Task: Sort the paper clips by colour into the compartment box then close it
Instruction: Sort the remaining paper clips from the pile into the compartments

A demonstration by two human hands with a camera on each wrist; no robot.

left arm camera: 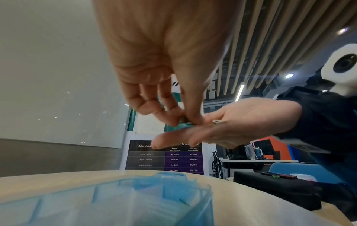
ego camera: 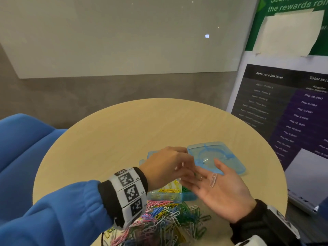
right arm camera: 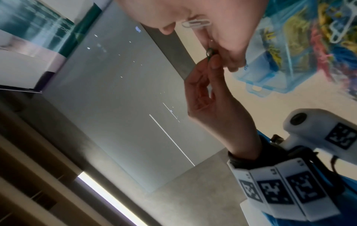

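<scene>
While the round wooden table (ego camera: 124, 132) carries everything, the largest task item on it is the translucent blue compartment box (ego camera: 170, 192), its hinged lid (ego camera: 215, 157) lying open flat on the far side; yellow clips fill one near compartment and green ones the next. Nearer the person lies the loose heap of mixed paper clips (ego camera: 159, 222), pink, blue, green, yellow and white tangled together. Above the box the right hand (ego camera: 220, 190) is held palm up with fingers straight and relaxed, a white paper clip (ego camera: 213, 180) lying loose on the palm. The left hand (ego camera: 165, 167) reaches across to it, thumb and forefinger pinching a small dark green clip (right arm camera: 209, 53) at the right hand's fingers. As a judgement, the risk is that the white clip, held by nothing, slides off if the palm tilts and drops into the yellow or green compartment below, spoiling the sort; the pinched green clip could also slip, since little of it is gripped.
</scene>
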